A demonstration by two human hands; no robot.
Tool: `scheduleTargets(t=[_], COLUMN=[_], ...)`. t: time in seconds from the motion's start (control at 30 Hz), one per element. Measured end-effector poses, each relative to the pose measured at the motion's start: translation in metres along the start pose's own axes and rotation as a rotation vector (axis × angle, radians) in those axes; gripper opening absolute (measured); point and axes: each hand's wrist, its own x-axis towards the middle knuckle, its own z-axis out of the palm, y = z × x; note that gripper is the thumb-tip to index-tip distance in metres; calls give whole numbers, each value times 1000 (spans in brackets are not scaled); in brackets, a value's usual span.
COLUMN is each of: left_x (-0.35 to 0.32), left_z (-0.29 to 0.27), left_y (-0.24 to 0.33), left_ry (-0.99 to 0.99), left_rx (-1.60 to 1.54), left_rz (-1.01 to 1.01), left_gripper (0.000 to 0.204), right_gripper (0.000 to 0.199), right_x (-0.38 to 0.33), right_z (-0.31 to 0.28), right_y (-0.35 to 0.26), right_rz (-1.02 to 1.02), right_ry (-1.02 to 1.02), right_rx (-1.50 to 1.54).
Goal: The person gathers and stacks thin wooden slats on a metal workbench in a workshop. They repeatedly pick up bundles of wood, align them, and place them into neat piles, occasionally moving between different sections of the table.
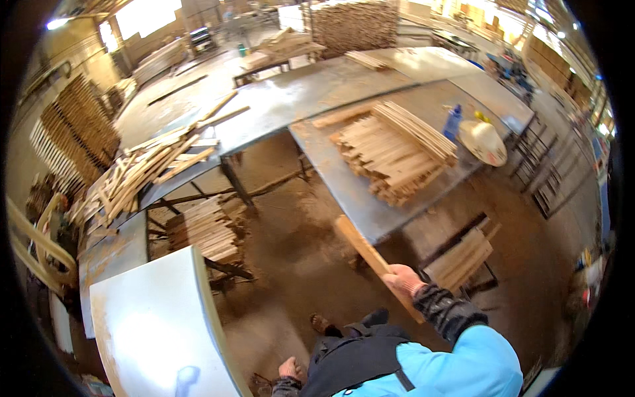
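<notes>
Leftmost, far up and left of the left hand [291,369], stands a tall stack of slats [76,132]; nearer that hand, though well apart from it, a tangle of loose strips [155,162] spreads out. A white surface [149,311] lies just left of the left hand, and a low pile of short boards [208,228] sits above and left of it. The left hand hangs low beside the dark apron [354,360], its fingers curled; I cannot tell whether they grip anything. A wooden board [364,246] slants up and left from the right hand [405,280], which is clamped around it toward its lower end. Above the right hand is a grey desk [380,221] bearing a heap of slats [390,149]. Right of the right hand, and lower than the desk, rests another stack of boards [461,260]. Farther up and right, a blue bottle [452,122] stands beside a pale rounded object [483,142].
</notes>
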Motion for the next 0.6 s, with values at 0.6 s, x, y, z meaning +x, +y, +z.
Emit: scheduleTargets(t=[0.6], left_x=[-19], left_z=[154], left_y=[186], left_ry=[69], left_rx=[221], left_rz=[31], left_gripper=[15], right_gripper=[32], right_x=[216], right_z=[-153], right_y=[-49], right_rz=[-31], right_ry=[698], right_rx=[-219])
